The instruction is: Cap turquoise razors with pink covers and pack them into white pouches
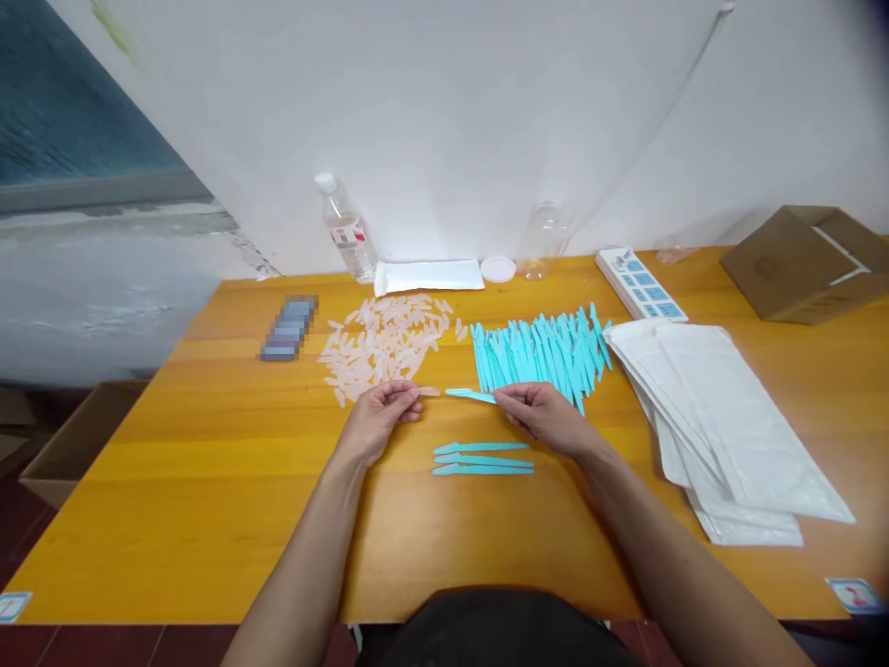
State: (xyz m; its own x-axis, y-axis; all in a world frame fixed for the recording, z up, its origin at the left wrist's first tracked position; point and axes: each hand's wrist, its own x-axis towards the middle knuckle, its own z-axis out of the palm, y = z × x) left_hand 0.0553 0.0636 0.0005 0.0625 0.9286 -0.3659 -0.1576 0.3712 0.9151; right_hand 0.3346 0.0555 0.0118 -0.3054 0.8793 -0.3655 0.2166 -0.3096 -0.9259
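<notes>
My left hand (379, 415) pinches a small pale pink cap (429, 392) at its fingertips. My right hand (545, 414) pinches a teal plastic tool (470, 396) by its handle, tip pointing left toward the cap, a small gap between them. Both hands hover over the wooden table (208, 482). Just below them lie three teal tools (482, 459) side by side. Behind the left hand is a heap of pink caps (385, 347). Behind the right hand is a pile of teal tools (538, 352).
A stack of white pouches (722, 417) lies at the right. Along the wall stand a water bottle (345, 227), a white packet (429, 276), a white lid (498, 269), a clear jar (545, 239) and a power strip (640, 285). A cardboard box (806, 264) sits far right.
</notes>
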